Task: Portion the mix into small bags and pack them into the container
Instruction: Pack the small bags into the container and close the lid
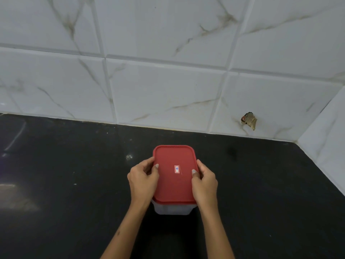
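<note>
From the head view, your left hand [142, 181] and right hand [204, 182] grip the red lid [174, 184] at nine and three o'clock on the container [170, 209] mid-worktop [261, 184]; likely light, stiff, smooth plastic, so hold its sides.

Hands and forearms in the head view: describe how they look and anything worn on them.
Both the left hand and the right hand are bare, with no gloves, rings, watch or bracelets visible. The forearms are uncovered too, no sleeves in frame. Fingernails are short and unpainted.

Lidded container [174, 209] sits on counter [65, 184], before tiled wall [168, 81].
</note>
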Motion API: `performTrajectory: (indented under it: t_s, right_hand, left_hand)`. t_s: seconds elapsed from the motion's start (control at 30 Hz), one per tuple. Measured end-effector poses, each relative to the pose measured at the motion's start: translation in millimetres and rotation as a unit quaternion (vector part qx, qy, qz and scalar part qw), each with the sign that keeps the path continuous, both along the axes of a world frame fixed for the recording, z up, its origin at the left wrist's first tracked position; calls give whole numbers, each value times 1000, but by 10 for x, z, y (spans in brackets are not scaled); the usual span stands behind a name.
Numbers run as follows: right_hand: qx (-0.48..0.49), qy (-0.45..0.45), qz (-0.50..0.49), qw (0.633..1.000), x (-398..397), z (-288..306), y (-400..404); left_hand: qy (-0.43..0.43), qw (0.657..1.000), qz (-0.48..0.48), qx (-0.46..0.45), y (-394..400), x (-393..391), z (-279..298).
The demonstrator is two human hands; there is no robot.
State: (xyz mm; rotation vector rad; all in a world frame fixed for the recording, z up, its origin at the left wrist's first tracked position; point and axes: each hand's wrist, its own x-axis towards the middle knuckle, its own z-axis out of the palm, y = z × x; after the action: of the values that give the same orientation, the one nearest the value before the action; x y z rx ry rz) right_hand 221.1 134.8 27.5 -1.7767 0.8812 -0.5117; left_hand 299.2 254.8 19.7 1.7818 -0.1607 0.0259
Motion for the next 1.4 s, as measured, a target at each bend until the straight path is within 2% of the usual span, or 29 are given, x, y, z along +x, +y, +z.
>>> performTrajectory:
  t_s: [0.17, 0.3, 0.6, 0.77, 0.9, 1.0, 1.13, 1.4]
  right_hand:
    - [9, -5, -3, 1000, -57, -32, -4]
    - [40, -13, -20, 999, -70, -35, -43]
    - [43, 10, -8, 999, -26, 12, -127]
    - [112, 41, -17, 993, 178, 169, -363]
    - [167, 56, -7, 984, 493, 279, -495]
    - [243, 71, 11, 967, 618, 300, -521]
    - [283, 68, 21, 957, 655, 213, -551]
    - [293, 34, -13, 955, 710, 56, -609]
  left_hand:
    - [19, 1000, 2, -23, -25, -27, -35]
    - [23, 1000, -4, -18, -58, -41, -49]
    - [34, 999, -6, 20, -53, 74, -29]
    - [135, 991, -5, -21, -85, 334, 75]
    - [288, 954, -36, -80, -270, 625, 185]
    - [344, 932, -52, -99, -364, 699, 188]
    - [347, 928, -31, -132, -432, 701, 142]
    - [289, 952, -9, -95, -502, 808, -29]
